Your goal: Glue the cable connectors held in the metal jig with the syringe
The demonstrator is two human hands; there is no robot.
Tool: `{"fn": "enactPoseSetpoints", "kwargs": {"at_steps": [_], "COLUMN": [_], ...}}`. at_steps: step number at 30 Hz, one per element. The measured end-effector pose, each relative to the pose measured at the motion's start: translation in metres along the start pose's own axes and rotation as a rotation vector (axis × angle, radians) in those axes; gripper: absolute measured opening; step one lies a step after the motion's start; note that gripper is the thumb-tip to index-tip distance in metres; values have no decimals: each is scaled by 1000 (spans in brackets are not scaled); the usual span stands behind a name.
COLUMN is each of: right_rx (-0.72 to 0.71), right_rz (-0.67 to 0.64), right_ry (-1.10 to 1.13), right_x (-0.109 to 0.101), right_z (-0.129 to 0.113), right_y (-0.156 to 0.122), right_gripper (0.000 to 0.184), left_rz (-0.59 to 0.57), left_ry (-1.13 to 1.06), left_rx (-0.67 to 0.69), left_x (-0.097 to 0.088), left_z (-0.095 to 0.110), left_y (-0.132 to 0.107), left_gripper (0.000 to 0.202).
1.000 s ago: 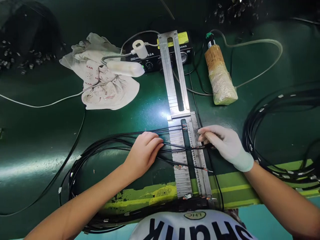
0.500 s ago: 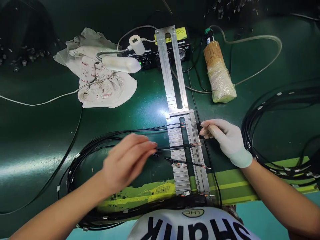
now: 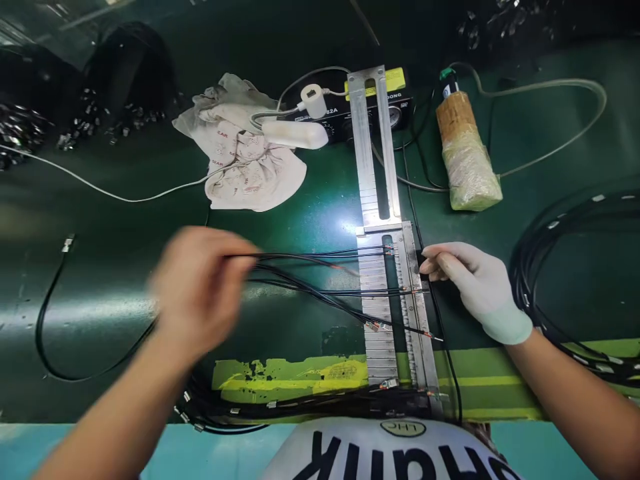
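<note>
Head view: black cables (image 3: 290,256) left of rail (image 3: 380,360) and across it, long axis sideways, tips pointing right. Left hand (image 3: 203,293), blurred, left of rail, pinching cables; farther from rail than half second ago. Right hand (image 3: 467,283), gloved, right of rail, fingertips together, contents can't tell. Box (image 3: 334,120) behind rail's far end: "82A", "DONG". Shirt (image 3: 370,443) at rail's near end: "LHC".

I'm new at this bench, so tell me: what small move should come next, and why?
Perhaps use the left hand to ease the black cables apart just left of the metal rail: they cross there, and their visible ends lie unevenly across it. The right hand is beside the rail, probably close enough to help.
</note>
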State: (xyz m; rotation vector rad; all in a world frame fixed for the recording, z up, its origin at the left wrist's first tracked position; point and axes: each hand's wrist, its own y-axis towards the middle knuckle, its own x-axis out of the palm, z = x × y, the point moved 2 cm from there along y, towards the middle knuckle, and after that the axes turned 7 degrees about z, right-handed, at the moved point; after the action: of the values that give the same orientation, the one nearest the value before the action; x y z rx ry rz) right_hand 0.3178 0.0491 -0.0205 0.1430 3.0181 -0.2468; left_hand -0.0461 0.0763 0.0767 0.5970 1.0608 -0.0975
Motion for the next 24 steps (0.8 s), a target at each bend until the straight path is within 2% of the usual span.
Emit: {"fn": "enactPoseSetpoints", "kwargs": {"at_steps": [4, 6, 9, 12, 17, 20, 24], "right_rx": [-5, 3, 12, 20, 37, 42, 32], "right_rz": [2, -12, -23, -18, -27, -30, -28], "right_ry": [-9, -17, -38, -46, -62, -84, -98], "right_x": [-1, -1, 0, 1, 2, 2, 2], "right_z": [1, 2, 3, 3, 3, 5, 4], "right_y": [0, 1, 2, 3, 3, 3, 4], "right_gripper": [27, 27, 25, 24, 23, 23, 21], "left_rz": [-210, -194, -156, -207, -180, -176, -267], "left_ry": [82, 187, 205, 51, -184, -180, -117], "left_rx": [183, 245, 351, 460, 395, 406, 474], "left_x": [83, 104, 112, 115, 119, 118, 117], "left_z": [21, 29, 38, 44, 39, 37, 38], "left_y": [-5, -8, -9, -4, 6, 12, 20], "left_gripper": [14, 14, 25, 24, 22, 26, 30]}}
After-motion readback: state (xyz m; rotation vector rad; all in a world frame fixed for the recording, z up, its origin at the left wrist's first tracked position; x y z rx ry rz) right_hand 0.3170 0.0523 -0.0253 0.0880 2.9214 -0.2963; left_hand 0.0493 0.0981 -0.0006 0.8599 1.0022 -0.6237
